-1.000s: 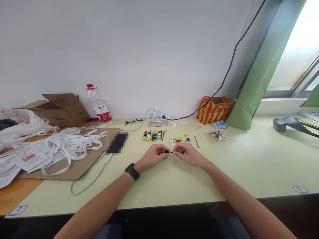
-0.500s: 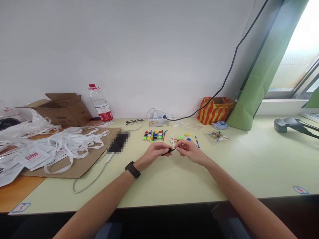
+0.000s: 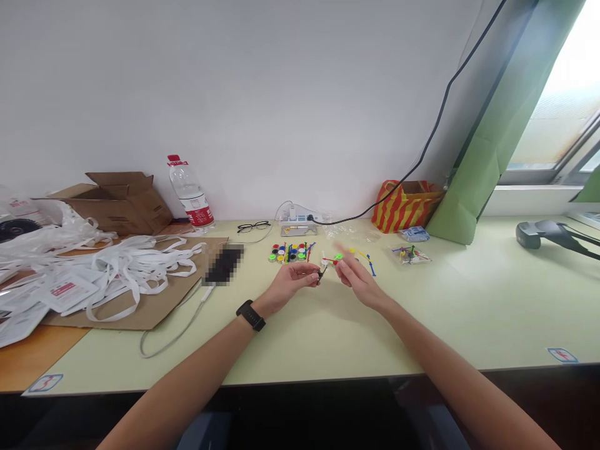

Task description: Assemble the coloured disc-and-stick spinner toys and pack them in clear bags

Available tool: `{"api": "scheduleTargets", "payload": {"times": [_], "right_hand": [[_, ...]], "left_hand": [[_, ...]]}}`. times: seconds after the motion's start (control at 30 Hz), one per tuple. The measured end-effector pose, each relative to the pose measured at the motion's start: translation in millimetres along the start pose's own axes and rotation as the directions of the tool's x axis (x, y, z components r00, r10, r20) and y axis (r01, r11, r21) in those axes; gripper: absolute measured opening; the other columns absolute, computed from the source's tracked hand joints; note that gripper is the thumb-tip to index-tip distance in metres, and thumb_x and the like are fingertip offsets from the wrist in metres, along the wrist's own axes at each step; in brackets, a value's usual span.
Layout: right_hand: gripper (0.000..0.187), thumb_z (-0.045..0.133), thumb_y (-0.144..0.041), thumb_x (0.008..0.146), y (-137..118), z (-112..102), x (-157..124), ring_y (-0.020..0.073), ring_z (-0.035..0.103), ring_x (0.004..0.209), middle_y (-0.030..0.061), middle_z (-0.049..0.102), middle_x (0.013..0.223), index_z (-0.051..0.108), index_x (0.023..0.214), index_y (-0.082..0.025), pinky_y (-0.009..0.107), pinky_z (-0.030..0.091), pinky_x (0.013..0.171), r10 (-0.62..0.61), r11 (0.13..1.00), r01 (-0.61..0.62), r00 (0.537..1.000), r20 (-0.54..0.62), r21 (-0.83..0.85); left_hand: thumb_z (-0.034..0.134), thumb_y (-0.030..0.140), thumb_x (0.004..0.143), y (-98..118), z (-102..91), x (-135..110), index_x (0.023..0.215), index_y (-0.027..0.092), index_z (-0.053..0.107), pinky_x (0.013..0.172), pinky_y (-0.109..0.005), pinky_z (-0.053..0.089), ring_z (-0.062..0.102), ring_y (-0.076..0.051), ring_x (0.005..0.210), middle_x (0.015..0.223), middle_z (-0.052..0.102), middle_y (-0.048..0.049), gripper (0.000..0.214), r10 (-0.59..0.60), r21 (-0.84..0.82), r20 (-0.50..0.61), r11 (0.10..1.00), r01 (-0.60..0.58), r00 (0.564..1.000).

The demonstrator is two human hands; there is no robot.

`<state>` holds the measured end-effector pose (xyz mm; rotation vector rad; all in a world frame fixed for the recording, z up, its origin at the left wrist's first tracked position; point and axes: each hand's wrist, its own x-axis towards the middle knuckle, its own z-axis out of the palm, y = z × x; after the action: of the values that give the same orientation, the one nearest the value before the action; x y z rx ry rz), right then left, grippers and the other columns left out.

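**Grip on a small black piece at mid-frame, other hand spread beside it**

The grip of the left hand (image 3: 294, 280) is pinched closed around a small black piece (image 3: 321, 273), which sticks out past the fingertips just above the counter (image 3: 469, 300), near the centre of the frame. The right hand (image 3: 355, 277) is just to the right of it, fingers spread and loose, holding nothing. It is motion-blurred, and I cannot tell whether its fingertips touch the piece. A black watch (image 3: 250, 314) sits on the left wrist.

Just above the hands in the frame lie a tight cluster of coloured caps (image 3: 288, 253) and some loose coloured sticks and discs (image 3: 354, 256). Further right is a clear packet (image 3: 409, 255) of the same sort of parts. A pair of glasses (image 3: 253, 226) and a power strip (image 3: 297, 219) lie by the wall.

In the left of the frame a heap of white straps (image 3: 117, 269) spreads over a cardboard sheet (image 3: 154, 312), with a cardboard box (image 3: 117, 200) and a water bottle (image 3: 190, 194) behind. A red and yellow striped bag (image 3: 405, 205) stands right of centre, next to a green curtain (image 3: 487, 156).
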<state>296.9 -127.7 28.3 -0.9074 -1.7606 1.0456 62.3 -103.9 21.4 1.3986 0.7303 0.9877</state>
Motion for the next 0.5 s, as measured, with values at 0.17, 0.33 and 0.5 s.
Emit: {"api": "scheduleTargets", "payload": {"times": [0.17,0.33,0.5], "right_hand": [[0.072,0.045,-0.064,0.098,-9.6,-12.1,-2.1,0.0129,0.033,0.054,-0.0002,0.036,0.052,0.041,0.042,-0.02,0.031,0.032,0.056,0.069,0.994,-0.091,0.944,0.324,0.053],[0.052,0.062,-0.066,0.088,-6.4,-13.9,2.1,0.0127,0.036,0.056,-0.0019,0.043,0.058,0.062,0.065,-0.019,0.028,0.027,0.052,0.106,0.992,-0.114,0.983,0.152,0.048],[0.045,0.061,-0.064,0.088,1.2,-30.5,7.5,0.0123,0.036,0.055,-0.0039,0.042,0.06,0.064,0.08,-0.02,0.027,0.028,0.051,0.101,0.995,-0.1,0.99,-0.097,0.013]], "left_hand": [[0.087,0.038,0.075,1.4,-2.5,1.4,0.108,0.015,0.076,0.089,-0.038,0.057,0.073,-0.02,0.085,0.1,0.075,-0.0093,0.042,0.007,-0.024,-0.044,1.0,-0.008,0.999],[0.086,0.039,0.075,0.2,-1.8,0.7,0.107,0.014,0.076,0.088,-0.038,0.058,0.071,-0.02,0.086,0.095,0.075,-0.0089,0.042,-0.004,0.011,-0.026,1.0,0.004,1.0],[0.085,0.04,0.076,-2.0,-2.9,1.0,0.106,0.015,0.076,0.09,-0.037,0.056,0.071,-0.019,0.089,0.098,0.075,-0.0089,0.04,-0.037,0.038,-0.06,0.999,0.039,0.998]]}}
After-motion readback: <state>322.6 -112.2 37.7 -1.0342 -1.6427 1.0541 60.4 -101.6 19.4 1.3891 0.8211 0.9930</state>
